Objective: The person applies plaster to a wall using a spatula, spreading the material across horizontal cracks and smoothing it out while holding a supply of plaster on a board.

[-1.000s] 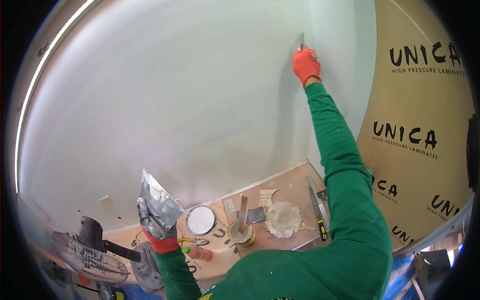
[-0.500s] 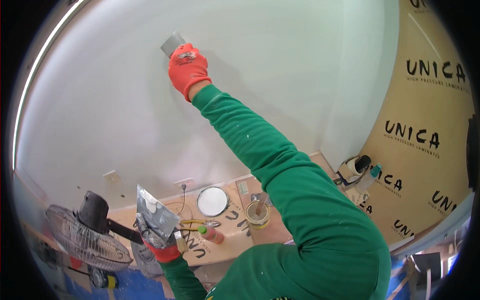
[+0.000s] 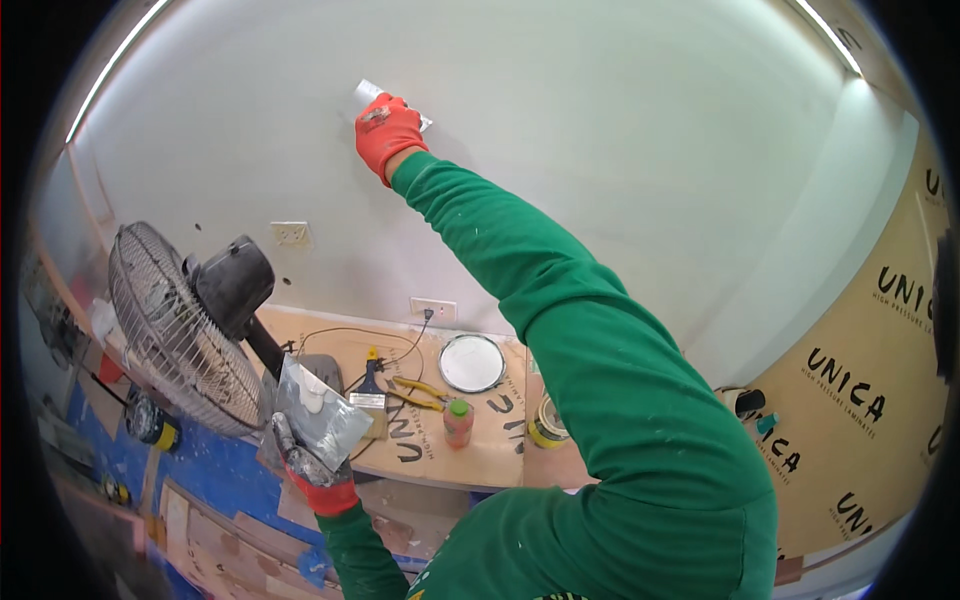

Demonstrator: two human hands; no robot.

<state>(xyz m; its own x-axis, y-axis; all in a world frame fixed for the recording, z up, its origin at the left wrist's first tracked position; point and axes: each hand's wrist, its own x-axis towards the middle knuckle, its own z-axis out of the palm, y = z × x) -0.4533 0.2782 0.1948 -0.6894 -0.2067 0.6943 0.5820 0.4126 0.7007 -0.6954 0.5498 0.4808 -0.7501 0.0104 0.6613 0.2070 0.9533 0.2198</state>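
Observation:
My right hand (image 3: 388, 135), in a red glove, is stretched far up and closed round a broad metal putty knife (image 3: 367, 92). Its blade lies at the pale wall (image 3: 600, 150), partly covered by my fingers. Low on the left, my left hand (image 3: 318, 478), in a red glove smeared grey, grips a shiny sheet-metal plate (image 3: 330, 422). A dab of white putty (image 3: 309, 398) sits on the plate's upper part. Beyond the plate, a wide paintbrush (image 3: 370, 380) lies on the covered bench top (image 3: 480, 465).
A dark fan (image 3: 180, 330) stands close left of my left hand. On the bench are yellow-handled pliers (image 3: 420, 397), a green-capped bottle (image 3: 458, 427), a round white lid (image 3: 472, 363) and a can (image 3: 547, 428) partly behind my arm. A cord runs to a wall socket (image 3: 433, 309).
The whole view has swung, bringing the fan and bench higher in the picture. On the wall, the putty knife has turned to a different angle in my right hand. My left hand still holds the plate.

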